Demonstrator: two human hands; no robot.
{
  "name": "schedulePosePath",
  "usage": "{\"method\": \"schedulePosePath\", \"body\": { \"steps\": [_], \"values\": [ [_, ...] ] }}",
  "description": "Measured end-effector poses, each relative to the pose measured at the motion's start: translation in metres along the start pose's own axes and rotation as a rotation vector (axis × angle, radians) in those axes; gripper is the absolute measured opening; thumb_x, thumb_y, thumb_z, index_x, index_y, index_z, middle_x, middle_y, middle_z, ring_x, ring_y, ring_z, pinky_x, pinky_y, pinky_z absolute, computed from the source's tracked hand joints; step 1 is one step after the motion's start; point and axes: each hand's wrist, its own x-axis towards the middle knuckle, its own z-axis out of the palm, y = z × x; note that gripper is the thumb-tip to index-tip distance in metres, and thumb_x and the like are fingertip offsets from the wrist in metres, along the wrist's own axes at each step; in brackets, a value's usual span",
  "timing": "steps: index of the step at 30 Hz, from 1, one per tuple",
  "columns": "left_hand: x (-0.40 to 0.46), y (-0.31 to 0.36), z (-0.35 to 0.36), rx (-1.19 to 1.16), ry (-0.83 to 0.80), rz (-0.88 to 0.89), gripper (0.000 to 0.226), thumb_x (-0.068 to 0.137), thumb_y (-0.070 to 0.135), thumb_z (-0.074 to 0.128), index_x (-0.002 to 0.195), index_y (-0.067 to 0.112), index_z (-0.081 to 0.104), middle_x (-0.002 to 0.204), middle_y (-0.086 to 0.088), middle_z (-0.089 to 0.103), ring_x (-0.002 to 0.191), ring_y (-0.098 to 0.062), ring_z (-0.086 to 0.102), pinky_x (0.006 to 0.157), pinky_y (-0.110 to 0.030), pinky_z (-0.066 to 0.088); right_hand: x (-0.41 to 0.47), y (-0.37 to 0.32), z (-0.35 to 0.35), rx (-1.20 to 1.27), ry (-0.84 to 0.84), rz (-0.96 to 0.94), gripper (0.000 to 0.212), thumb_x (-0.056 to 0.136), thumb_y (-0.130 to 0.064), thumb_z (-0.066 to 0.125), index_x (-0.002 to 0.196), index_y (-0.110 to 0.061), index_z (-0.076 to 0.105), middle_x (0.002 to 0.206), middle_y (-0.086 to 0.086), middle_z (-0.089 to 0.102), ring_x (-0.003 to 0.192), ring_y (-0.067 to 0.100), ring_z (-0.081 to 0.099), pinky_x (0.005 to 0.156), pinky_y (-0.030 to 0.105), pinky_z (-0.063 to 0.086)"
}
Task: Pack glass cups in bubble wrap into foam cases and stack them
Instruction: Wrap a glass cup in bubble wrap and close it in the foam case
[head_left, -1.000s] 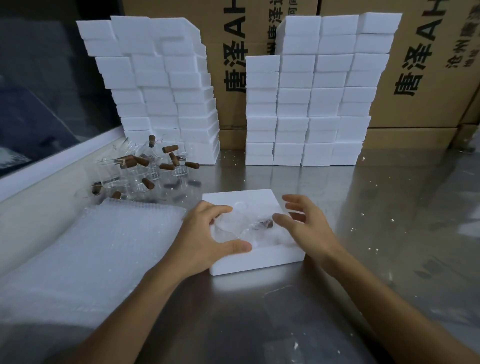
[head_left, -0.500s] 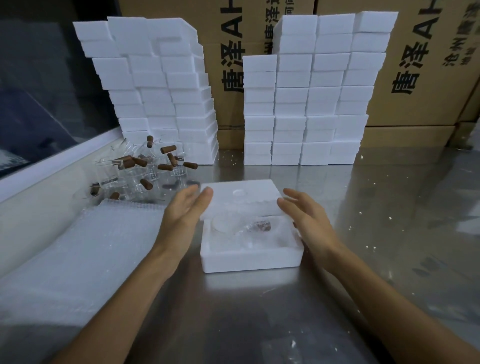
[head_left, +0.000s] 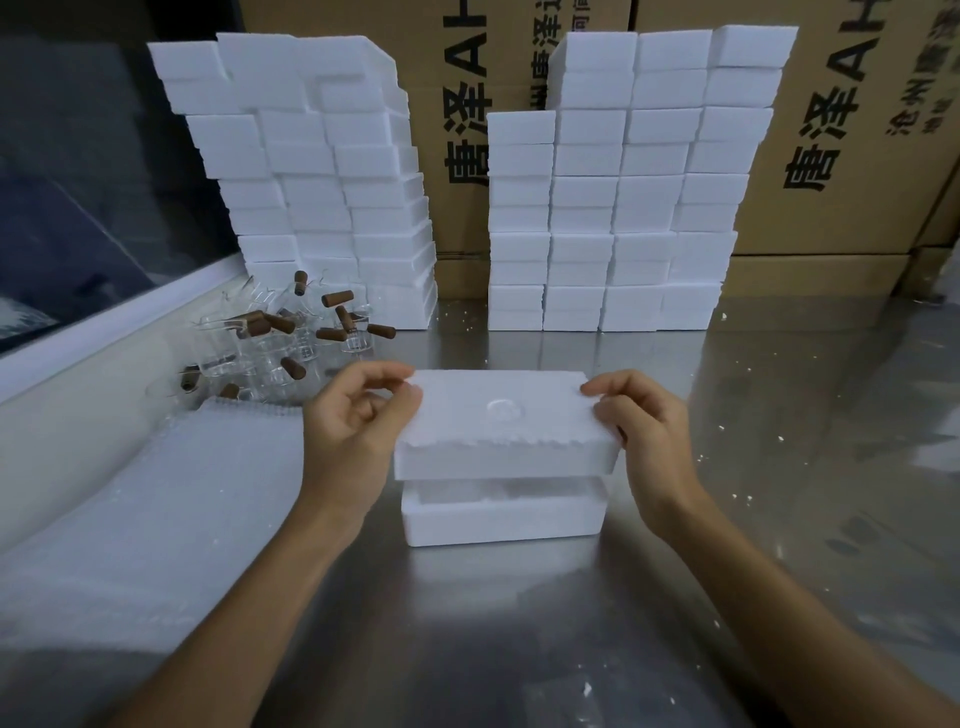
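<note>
Foam lid (head_left: 506, 426): held above the foam base (head_left: 503, 514), near the centre of the steel table (head_left: 519, 623). The lid is not seated; a gap shows between its lower edge and the rim of the base. A round moulded mark sits on the lid's top face.

Left hand (head_left: 358, 431): at 9 o'clock of the lid, fingers curled, thumb and fingertips pinching the lid's left end at its far corner.

Right hand (head_left: 644, 431): at 3 o'clock of the lid, fingers curled, gripping the lid's right end in the same manner. Both forearms enter from the near edge of the view.

Foam base: rests flat on the table directly under the lid, its front wall facing 6 o'clock. Pale wrapped contents show in the slot beneath the lid; what they are cannot be made out.

Glass cups (head_left: 291, 338): a loose heap of clear pieces with brown cork stoppers at 10 o'clock of the lid, lying on the table in front of the left foam stack.

Bubble wrap (head_left: 156, 499): a pile of sheets at 8 o'clock, just beside the left forearm and touching the heap of glass at its far edge.

Left foam stack (head_left: 322, 171): at 11 o'clock, tall, with uneven rows. Right foam stack (head_left: 623, 197): at 1 o'clock, in several columns, the leftmost column shorter. Cardboard cartons (head_left: 841, 130) with printed characters stand behind both stacks.

White foam crumbs lie scattered on the table at 3 o'clock.
</note>
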Motion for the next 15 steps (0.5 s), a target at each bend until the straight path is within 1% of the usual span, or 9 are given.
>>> {"method": "schedulePosePath", "body": {
  "steps": [2,3,5,6,7,9,10,12,15],
  "values": [
    [-0.003,-0.003,0.001,0.078,-0.032,0.016,0.018,0.073,0.012,0.065,0.088,0.022,0.068,0.077,0.01,0.067,0.07,-0.022,0.056,0.063,-0.019,0.049,-0.002,0.003,-0.001,-0.059,-0.034,-0.011,0.016,0.069,-0.011,0.05,0.071,-0.008,0.065,0.064,-0.014,0.06,0.06,-0.003,0.05,0.055,0.009,0.038],
    [-0.005,-0.004,0.001,0.115,-0.047,0.031,0.018,0.072,0.013,0.061,0.086,0.022,0.068,0.078,0.004,0.067,0.07,-0.03,0.053,0.061,-0.023,0.048,-0.003,0.004,-0.002,-0.08,-0.045,-0.018,0.015,0.069,-0.01,0.049,0.069,-0.008,0.064,0.063,-0.014,0.059,0.06,-0.003,0.049,0.055,0.009,0.037],
    [-0.006,-0.006,0.001,0.154,-0.073,0.077,0.019,0.071,0.011,0.056,0.083,0.02,0.067,0.081,-0.017,0.063,0.07,-0.039,0.048,0.059,-0.031,0.043,-0.003,0.005,-0.005,-0.099,-0.07,-0.051,0.013,0.066,-0.009,0.049,0.065,-0.008,0.062,0.059,-0.012,0.055,0.057,0.001,0.045,0.052,0.012,0.034],
    [-0.007,-0.006,0.001,0.165,-0.083,0.111,0.019,0.071,0.009,0.055,0.082,0.018,0.067,0.08,-0.023,0.06,0.068,-0.039,0.045,0.059,-0.032,0.04,-0.003,0.005,-0.006,-0.103,-0.085,-0.072,0.012,0.065,-0.008,0.049,0.064,-0.008,0.06,0.058,-0.009,0.053,0.056,0.004,0.042,0.051,0.014,0.031],
    [-0.007,-0.007,0.001,0.181,-0.09,0.15,0.02,0.07,0.006,0.053,0.081,0.017,0.066,0.078,-0.026,0.057,0.064,-0.035,0.043,0.058,-0.031,0.038,-0.003,0.005,-0.007,-0.103,-0.097,-0.09,0.011,0.064,-0.007,0.049,0.063,-0.008,0.06,0.057,-0.006,0.051,0.055,0.006,0.04,0.05,0.016,0.029],
    [-0.008,-0.011,0.0,0.228,-0.099,0.243,0.017,0.07,0.003,0.052,0.078,0.011,0.065,0.075,-0.02,0.055,0.061,-0.025,0.042,0.055,-0.031,0.036,-0.005,0.007,-0.007,-0.1,-0.109,-0.127,0.011,0.064,-0.004,0.049,0.062,-0.008,0.059,0.056,-0.004,0.048,0.054,0.007,0.037,0.049,0.017,0.028],
    [-0.009,-0.013,0.0,0.258,-0.105,0.295,0.013,0.071,0.005,0.052,0.076,0.007,0.065,0.076,-0.014,0.055,0.061,-0.023,0.044,0.054,-0.032,0.037,-0.005,0.007,-0.007,-0.106,-0.108,-0.148,0.012,0.064,-0.003,0.048,0.063,-0.009,0.059,0.056,-0.003,0.047,0.053,0.007,0.036,0.049,0.016,0.027],
    [-0.011,-0.018,-0.001,0.33,-0.11,0.394,0.018,0.074,0.014,0.051,0.075,0.001,0.064,0.079,-0.007,0.055,0.066,-0.022,0.049,0.055,-0.033,0.042,-0.007,0.01,-0.007,-0.13,-0.095,-0.195,0.014,0.066,-0.002,0.048,0.064,-0.011,0.059,0.056,-0.001,0.046,0.053,0.005,0.036,0.05,0.015,0.028],
    [-0.012,-0.024,-0.002,0.434,-0.112,0.47,0.028,0.079,0.025,0.05,0.081,0.0,0.063,0.089,-0.004,0.055,0.083,-0.011,0.054,0.069,-0.021,0.046,-0.007,0.015,-0.01,-0.229,-0.093,-0.261,0.02,0.069,-0.002,0.048,0.068,-0.018,0.059,0.057,-0.009,0.047,0.054,0.004,0.038,0.053,0.013,0.029]
  ]
}}
